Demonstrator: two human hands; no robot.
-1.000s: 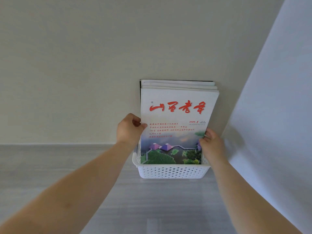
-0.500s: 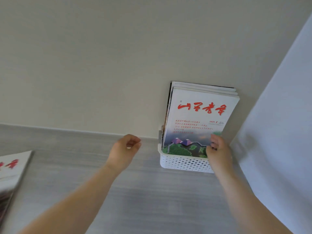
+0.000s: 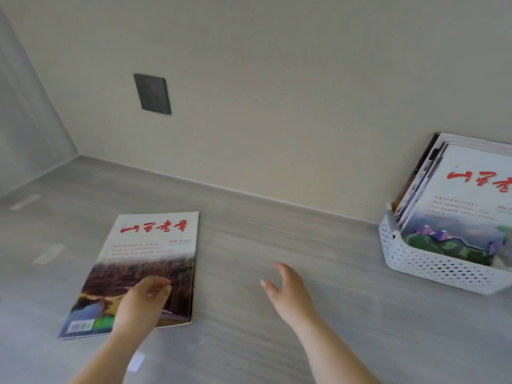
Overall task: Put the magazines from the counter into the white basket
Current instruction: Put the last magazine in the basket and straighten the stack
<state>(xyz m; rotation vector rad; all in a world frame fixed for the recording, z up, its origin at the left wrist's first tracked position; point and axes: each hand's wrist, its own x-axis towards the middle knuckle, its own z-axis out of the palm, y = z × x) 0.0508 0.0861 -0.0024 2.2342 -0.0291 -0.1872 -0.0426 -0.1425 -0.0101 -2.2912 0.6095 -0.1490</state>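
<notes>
While one magazine [image 3: 155, 253] lies flat on the counter [image 3: 277, 231], both hands hold nothing.
Left hand [image 3: 141, 303] hovers loosely curled over its lower cover; right hand [image 3: 291, 289] spreads open beside it; far right, more magazines [image 3: 471, 195] stand in the white basket [image 3: 432, 268].

A magazine [image 3: 149, 267] with red title characters lies flat on the grey desk [image 3: 277, 231] at about 8 o'clock. The left hand [image 3: 141, 303] is over the cover's 5 o'clock corner with its fingers loosely bent; whether it touches the cover is unclear. The right hand [image 3: 291, 292] is over bare desk near the middle, fingers spread and holding nothing. At 3 o'clock, the white basket [image 3: 432, 267] holds a stack of magazines [image 3: 465, 195] that stand on edge and lean towards the wall. A dark socket plate [image 3: 152, 94] sits on the wall at 11 o'clock.
</notes>
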